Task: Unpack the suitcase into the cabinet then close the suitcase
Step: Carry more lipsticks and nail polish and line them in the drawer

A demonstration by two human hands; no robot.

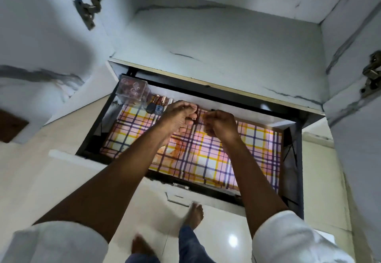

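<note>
White marble-patterned cabinet (216, 42) fills the view, doors swung wide, and its black drawer (292, 159) is pulled out, lined with plaid paper (216, 159). Back-left corner of the drawer: a clear box (132, 89), copper tubes (161, 100) lying just beside it. Left hand (178, 116) pinches a small object, too blurred to name; right hand (220, 123) is curled, its grasp unclear. Suitcase nowhere on camera.
</note>
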